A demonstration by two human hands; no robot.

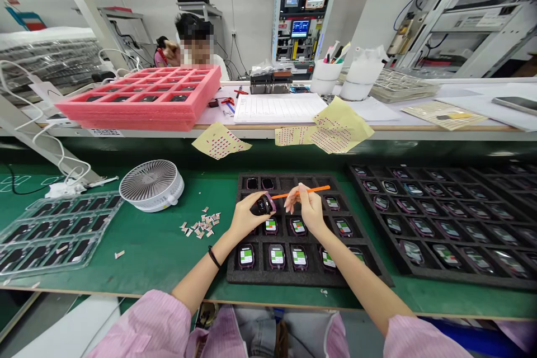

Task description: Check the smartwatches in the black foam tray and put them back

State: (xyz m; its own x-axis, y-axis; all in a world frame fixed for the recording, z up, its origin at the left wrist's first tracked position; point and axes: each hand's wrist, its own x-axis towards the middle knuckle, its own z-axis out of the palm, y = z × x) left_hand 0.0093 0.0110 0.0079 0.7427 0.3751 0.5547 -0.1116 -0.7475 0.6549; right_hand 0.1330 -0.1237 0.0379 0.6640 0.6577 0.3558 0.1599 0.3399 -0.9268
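Observation:
A dark smartwatch body with a purple edge (pixel 263 205) is gripped in my left hand (pixel 246 213), tilted above a black foam tray. Between the fingers of my right hand (pixel 308 210) is a thin orange stick (pixel 321 188), whose left tip reaches the watch's purple edge. Whether the tip touches it I cannot tell. Beneath both hands lies the foam tray (pixel 260 277), its pockets holding several watch bodies, many with lit green-and-white screens, such as the lit watch (pixel 246 256) at its front left corner. My right forearm covers part of the tray's front right.
Small pale pieces (pixel 203 226) lie scattered left of the tray, near a round white fan (pixel 151 184). A clear tray (pixel 54 235) of black parts is at far left. Another foam tray (pixel 444 274) of watches sits right. Pink foam (pixel 138 117) and yellow sheets (pixel 344 126) occupy the shelf; a person (pixel 197 39) sits beyond.

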